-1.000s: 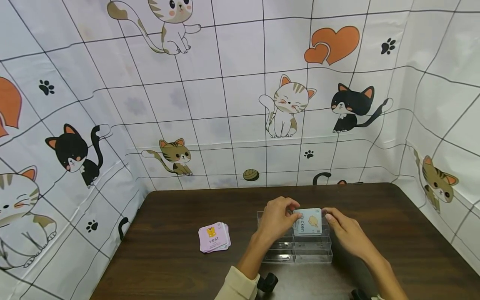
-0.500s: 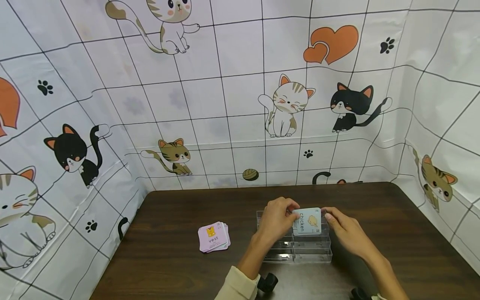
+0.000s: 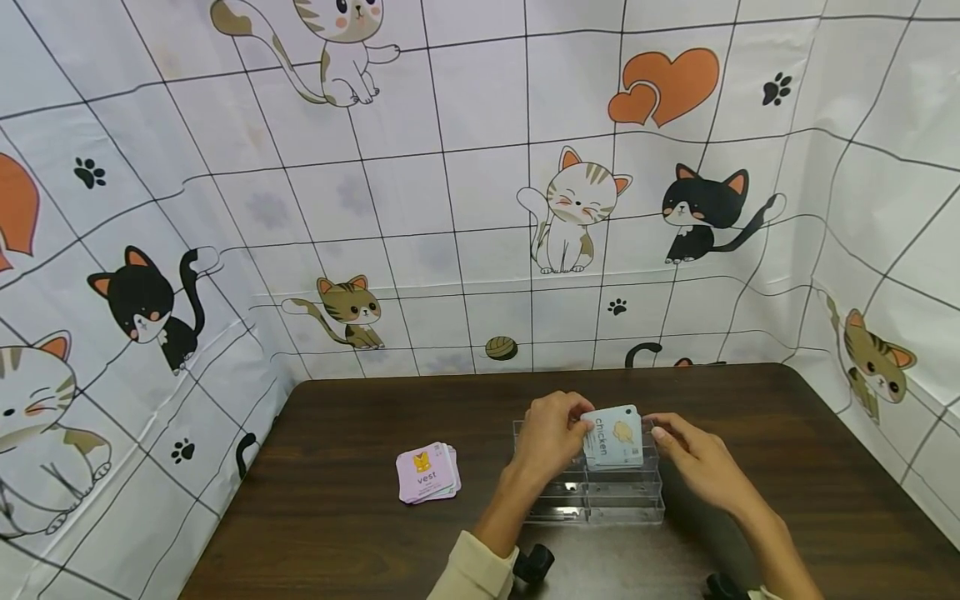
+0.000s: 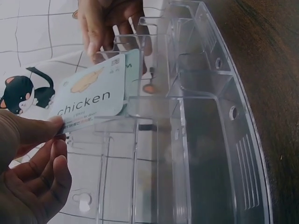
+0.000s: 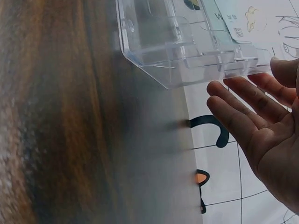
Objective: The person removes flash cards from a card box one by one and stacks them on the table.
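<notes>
My left hand pinches the left edge of a pale blue chicken card between thumb and fingers. The card leans at the top tier of a clear plastic card rack, overlapping another pale card behind it. Its picture and word face up, with the word running sideways in the head view. Beside the rack's back right corner is my right hand, fingers mostly straight and thumb near the corner. In the right wrist view its fingertips lie along the rack's side. The card's lower edge is partly hidden.
A loose stack of pink and pale cards, a vest card on top, lies left of the rack on the dark wooden table. A white cat-print sheet hangs behind and at both sides. The rack has several stepped compartments.
My left hand has lifted the chicken card slightly and tilted it, so more of the card behind shows at its edge. The right hand stays by the rack almost unmoved.
</notes>
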`<state>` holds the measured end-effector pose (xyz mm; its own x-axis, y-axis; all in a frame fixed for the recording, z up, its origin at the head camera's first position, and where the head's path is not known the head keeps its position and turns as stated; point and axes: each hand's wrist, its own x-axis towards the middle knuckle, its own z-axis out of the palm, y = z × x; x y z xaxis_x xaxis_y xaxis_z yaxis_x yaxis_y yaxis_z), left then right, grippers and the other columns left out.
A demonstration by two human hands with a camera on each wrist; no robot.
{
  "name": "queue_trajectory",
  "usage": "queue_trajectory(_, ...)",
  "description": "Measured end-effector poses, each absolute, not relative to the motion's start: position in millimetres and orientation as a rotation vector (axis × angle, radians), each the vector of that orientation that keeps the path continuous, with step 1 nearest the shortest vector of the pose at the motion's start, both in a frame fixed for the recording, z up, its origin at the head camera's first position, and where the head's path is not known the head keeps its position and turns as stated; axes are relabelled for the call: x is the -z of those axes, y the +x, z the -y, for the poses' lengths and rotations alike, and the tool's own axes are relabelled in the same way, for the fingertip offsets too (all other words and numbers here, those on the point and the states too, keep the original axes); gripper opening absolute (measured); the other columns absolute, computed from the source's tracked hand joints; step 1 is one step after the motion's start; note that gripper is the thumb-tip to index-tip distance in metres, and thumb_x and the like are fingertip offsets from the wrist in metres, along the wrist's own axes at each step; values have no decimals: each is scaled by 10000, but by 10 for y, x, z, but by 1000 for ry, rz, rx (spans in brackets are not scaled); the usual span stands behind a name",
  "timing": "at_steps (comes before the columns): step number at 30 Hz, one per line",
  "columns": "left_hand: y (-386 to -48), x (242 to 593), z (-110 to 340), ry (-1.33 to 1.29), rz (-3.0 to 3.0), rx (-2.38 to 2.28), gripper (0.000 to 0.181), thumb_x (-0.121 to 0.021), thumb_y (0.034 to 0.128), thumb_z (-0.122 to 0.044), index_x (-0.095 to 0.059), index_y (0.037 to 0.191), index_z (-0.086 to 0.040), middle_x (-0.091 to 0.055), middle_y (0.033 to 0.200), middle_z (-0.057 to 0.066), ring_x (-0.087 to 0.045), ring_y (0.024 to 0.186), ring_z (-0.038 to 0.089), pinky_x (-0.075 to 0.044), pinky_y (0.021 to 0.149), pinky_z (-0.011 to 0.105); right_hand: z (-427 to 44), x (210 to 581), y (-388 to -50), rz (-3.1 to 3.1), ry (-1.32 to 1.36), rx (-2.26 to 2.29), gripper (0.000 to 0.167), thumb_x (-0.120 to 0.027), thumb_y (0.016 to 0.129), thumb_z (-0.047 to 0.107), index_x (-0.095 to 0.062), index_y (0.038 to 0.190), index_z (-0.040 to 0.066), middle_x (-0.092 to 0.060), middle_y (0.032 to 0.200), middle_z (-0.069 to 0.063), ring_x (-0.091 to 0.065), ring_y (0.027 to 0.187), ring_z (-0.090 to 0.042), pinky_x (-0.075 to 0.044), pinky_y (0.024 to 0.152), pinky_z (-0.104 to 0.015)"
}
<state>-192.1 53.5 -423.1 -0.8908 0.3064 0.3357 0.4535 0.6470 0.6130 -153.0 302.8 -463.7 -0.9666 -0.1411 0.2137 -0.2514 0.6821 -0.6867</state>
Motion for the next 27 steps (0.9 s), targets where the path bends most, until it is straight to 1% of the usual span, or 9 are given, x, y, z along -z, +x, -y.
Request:
queue_trajectory(5, -1928, 4197, -488, -588, 2625, 1133, 132, -828, 939, -111, -811, 1070, -110, -781, 940, 17, -576, 718, 5, -444, 633, 155, -3037, 4628, -1529, 2741, 331, -1143, 349, -512, 1155, 280, -630, 1419, 85, -744, 1296, -241, -786, 1063, -375, -618, 866, -558)
queue_trajectory(8, -1928, 4171, -461, -566, 2598, 1193, 136, -825, 938, -95, -811, 1073, -101, -788, 935, 25, -556, 707, -1, -437, 620, 154, -3040, 4626, -1527, 2739, 330, -1145, 349, -521, 1151, 279, -632, 1418, 84, -740, 1304, -248, -776, 1091, -396, -611, 876, -582)
queue_trajectory(12, -1936, 4147, -426, -556, 2559, 1255, 139, -823, 935, -77, -811, 1072, -95, -798, 937, 31, -571, 707, -8, -451, 627, 153, -3040, 4622, -1525, 2739, 332, -1146, 349, -528, 1149, 277, -633, 1419, 83, -729, 1315, -266, -760, 1120, -439, -597, 880, -626)
queue_trajectory(16, -1937, 4126, -389, -550, 2540, 1275, 142, -819, 940, -86, -811, 1081, -100, -806, 952, 36, -592, 705, -12, -463, 628, 156, -3041, 4618, -1530, 2739, 332, -1148, 347, -527, 1149, 272, -633, 1417, 80, -726, 1316, -273, -761, 1112, -442, -593, 881, -637)
queue_trajectory(21, -1926, 4098, -340, -536, 2527, 1282, 139, -811, 951, -102, -808, 1090, -106, -807, 957, 32, -577, 697, -20, -452, 616, 163, -3040, 4618, -1529, 2745, 331, -1148, 348, -524, 1150, 276, -633, 1415, 80, -724, 1323, -266, -767, 1108, -425, -596, 888, -624)
queue_trajectory(27, -1930, 4087, -313, -523, 2522, 1289, 135, -793, 967, -107, -807, 1101, -110, -809, 959, 31, -538, 670, -29, -418, 578, 163, -3040, 4617, -1520, 2758, 324, -1147, 369, -512, 1154, 291, -621, 1430, 71, -709, 1341, -284, -753, 1129, -456, -585, 902, -655)
